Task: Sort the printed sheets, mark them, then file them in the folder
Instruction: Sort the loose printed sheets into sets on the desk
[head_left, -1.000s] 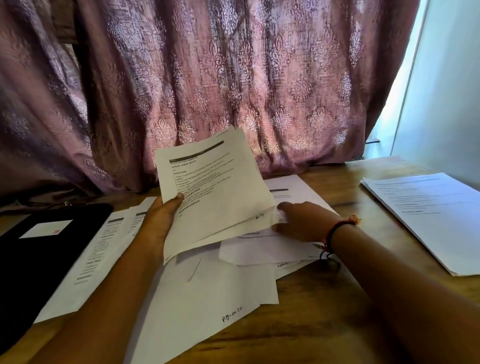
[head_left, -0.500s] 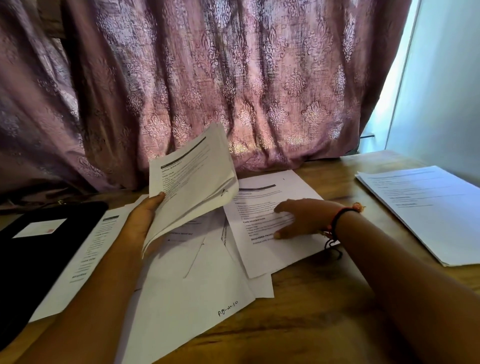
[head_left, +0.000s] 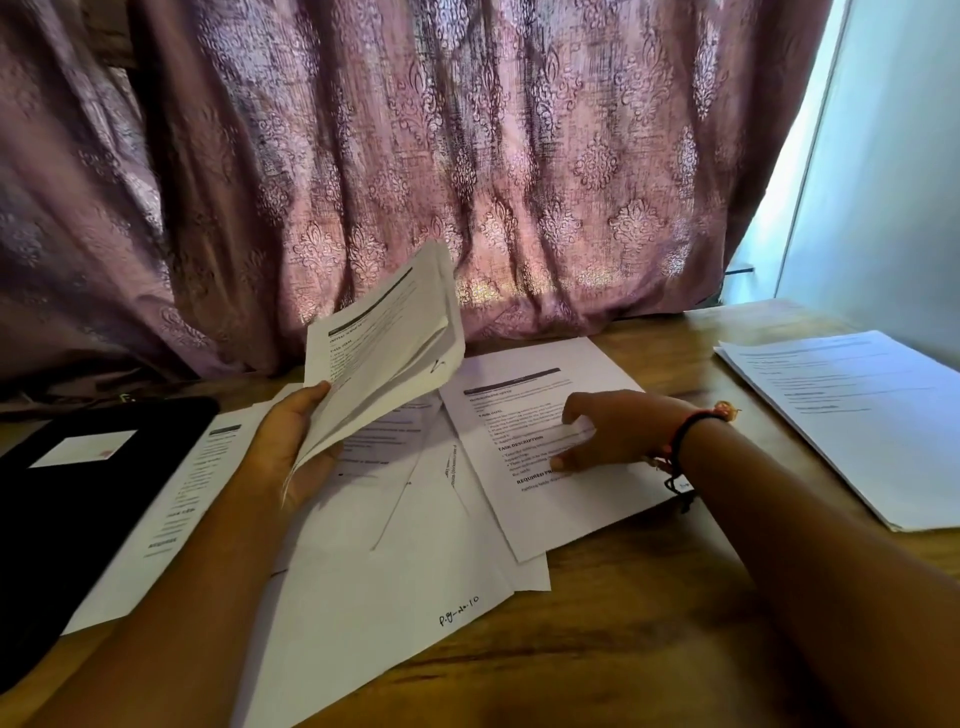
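Sheets (head_left: 395, 571), printed, lie loose and overlapping on the table (head_left: 623, 649), lower centre of frame. The nearest one bears a handwritten page mark (head_left: 460, 610) at its lower corner.

Bundle (head_left: 379, 358), centre of frame, is raised off the table and tilted up toward the curtain (head_left: 467, 156). Left hand (head_left: 291, 452) grips its lower edge, thumb on the printed face, fingers curled behind. Its pages fan apart at the upper right corner.

Top sheet (head_left: 550, 509), right of centre, lies flat over the others, print up; the heading "TASK DESCRIPTION" is legible. Right hand (head_left: 623, 431) rests on it palm down, fingers loosely extended and pressing the paper, gripping nothing. Dark band (head_left: 680, 447) with a reddish bead on that wrist.

Folder (head_left: 78, 519), black, closed, at left edge of frame, with a white label (head_left: 83, 448) on its cover. One more page (head_left: 171, 519) lies against its right side.

Stack (head_left: 852, 415) of printed paper, right edge of frame, well apart from the spread.

Table is wood. Curtain is mauve, patterned, and fills the upper frame. Pale wall (head_left: 893, 182) at upper right.
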